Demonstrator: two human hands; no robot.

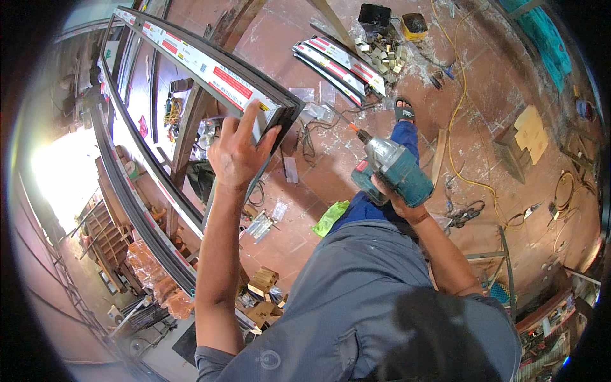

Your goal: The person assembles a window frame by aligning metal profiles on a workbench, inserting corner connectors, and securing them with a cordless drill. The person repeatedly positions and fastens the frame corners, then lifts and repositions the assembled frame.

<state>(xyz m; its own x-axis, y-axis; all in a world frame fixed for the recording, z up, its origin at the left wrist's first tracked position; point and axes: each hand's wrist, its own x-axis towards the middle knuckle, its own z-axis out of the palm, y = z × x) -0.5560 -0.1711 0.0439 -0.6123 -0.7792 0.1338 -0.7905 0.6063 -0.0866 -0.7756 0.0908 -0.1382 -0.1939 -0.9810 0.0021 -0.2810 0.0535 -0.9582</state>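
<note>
A long dark aluminium frame (200, 71), covered with white and red protective film, runs from the upper left to a corner near the middle. My left hand (234, 151) grips this frame by its near corner, the index finger and thumb lying along the film and the other fingers bent over the inner edge. In my right hand (406, 209) is a teal and grey cordless drill (402, 170), held by its handle. Its long thin bit (342, 117), with an orange part near the chuck, points up and left toward the frame corner, apart from it.
Short film-wrapped profiles (340, 69) lie on the tiled floor, near a pile of metal pieces (384, 56), a black bin (374, 18) and a yellow container (414, 25). A yellow cord (459, 127) crosses the right side. Cardboard (531, 134) and a green bag (330, 218) lie about.
</note>
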